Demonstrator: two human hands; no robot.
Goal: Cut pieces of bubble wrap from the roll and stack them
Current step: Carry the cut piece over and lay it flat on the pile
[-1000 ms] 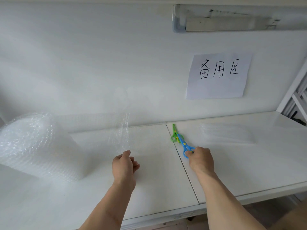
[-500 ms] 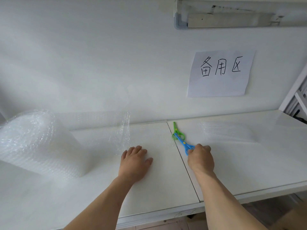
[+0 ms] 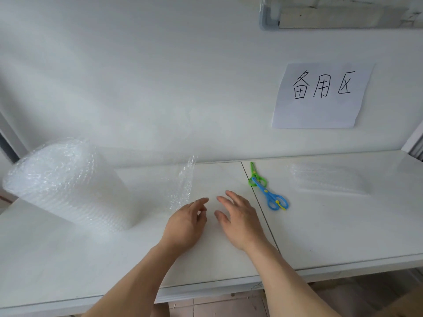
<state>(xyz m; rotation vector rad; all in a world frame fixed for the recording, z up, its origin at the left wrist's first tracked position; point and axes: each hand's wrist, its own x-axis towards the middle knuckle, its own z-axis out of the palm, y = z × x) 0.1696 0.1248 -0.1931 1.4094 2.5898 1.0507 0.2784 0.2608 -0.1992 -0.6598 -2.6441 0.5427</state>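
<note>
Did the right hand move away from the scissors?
Yes. The right hand let go of the blue scissors and slid left across the table seam, next to the left hand.

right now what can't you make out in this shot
- Head view: how many sheets lie in the stack of cut pieces; clear film on white table, layers blend.
- Where the roll's loose sheet ends near the left hand; transparent.
- Bubble wrap roll: its far end is hidden by its own bulk.
- Wall fixture: cut off by the top edge.
</note>
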